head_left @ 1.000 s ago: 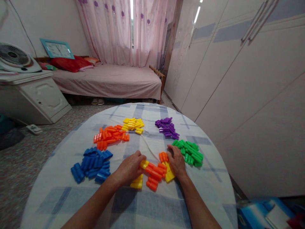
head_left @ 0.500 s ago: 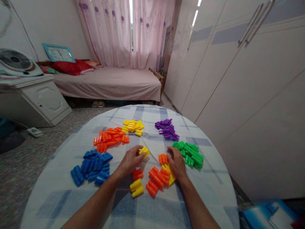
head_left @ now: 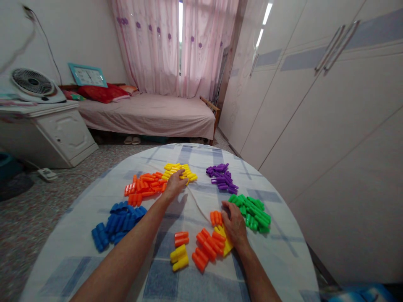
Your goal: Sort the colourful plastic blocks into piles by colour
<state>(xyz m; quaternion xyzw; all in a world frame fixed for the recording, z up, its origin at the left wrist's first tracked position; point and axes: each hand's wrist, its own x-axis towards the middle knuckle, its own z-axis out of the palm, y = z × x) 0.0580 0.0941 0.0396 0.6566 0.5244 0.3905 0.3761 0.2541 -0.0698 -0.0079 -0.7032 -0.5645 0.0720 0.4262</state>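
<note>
My left hand (head_left: 176,183) is stretched out over the near side of the pile of yellow plastic connector blocks (head_left: 173,168), its fingers apart and touching blocks there. My right hand (head_left: 234,222) lies on the cloth with loosely spread fingers. It sits between the green blocks (head_left: 256,212) and a small group of orange blocks (head_left: 208,243). Partly under its edge is a flat yellow piece (head_left: 227,247); the palm hides the rest. Closer to me are a single orange block (head_left: 181,238) and a single yellow block (head_left: 179,257).
Orange blocks (head_left: 146,186) and blue blocks (head_left: 122,220) are heaped on the left of the round table (head_left: 270,268). Purple blocks (head_left: 222,178) lie at the back right. A pale cord (head_left: 197,203) crosses the cloth. Beyond stand a bed (head_left: 151,111) and a wardrobe (head_left: 315,147).
My left hand has moved forward from the middle of the table to the yellow pile, and the yellow block it held is now among the others there. My right hand has stayed put.
</note>
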